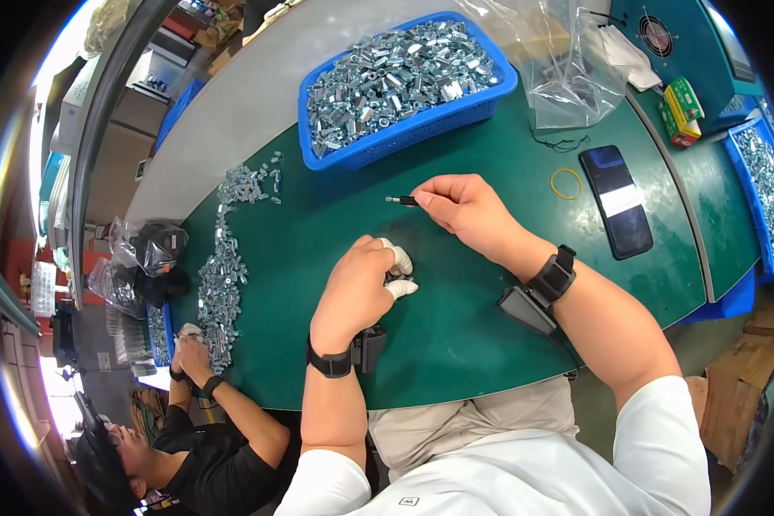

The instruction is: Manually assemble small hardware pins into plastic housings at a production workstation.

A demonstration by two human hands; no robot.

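My right hand [471, 211] is closed on a slim rod tool [400, 199] with a black handle and a silvery tip pointing left; its exact kind is too small to make out. Closer to me, my left hand [357, 284] is curled over the green table, white finger covers on its fingertips. Something small, dark and metallic shows between those covered fingers, mostly hidden. Beyond both hands stands a blue plastic basket [404, 142], heaped with shiny metal fittings [404, 77]. More small metal fittings [221, 288] lie in a long strip to the left.
Right of my right hand lie a yellow rubber band [566, 184] and a black phone [616, 202]. Clear plastic bags [576, 86], a small green-yellow box [681, 112] and another blue basket [761, 189] are farther right. A co-worker's hands [191, 351] work at the left table edge.
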